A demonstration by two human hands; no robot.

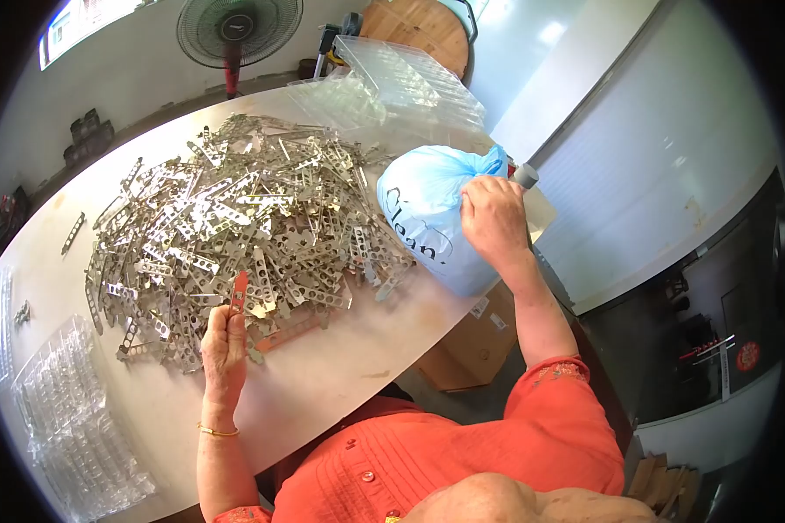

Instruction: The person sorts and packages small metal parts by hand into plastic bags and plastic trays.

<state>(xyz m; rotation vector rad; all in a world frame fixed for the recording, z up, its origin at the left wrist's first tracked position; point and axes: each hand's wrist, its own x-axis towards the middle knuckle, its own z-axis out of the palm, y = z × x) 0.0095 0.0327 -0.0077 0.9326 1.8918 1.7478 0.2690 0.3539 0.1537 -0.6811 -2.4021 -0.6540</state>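
Between the thumb and fingers of my left hand (223, 350) is a flat perforated metal strip (239, 289), upright and reflecting red. It is at the near edge of a big heap of similar shiny metal strips (227, 218) with round holes. My right hand (495, 218) is closed at the gathered top of a blue plastic bag (432, 205) with "Clean" printed in black. The bag is full and round and stands at the table's right edge; what is inside cannot be made out.
Clear plastic trays (410, 83) are stacked at the table's far end, and more clear trays (74, 418) lie at the left. A cardboard box (475, 349) is below the right edge of the table (358, 349). Behind the table stands a fan (238, 30).
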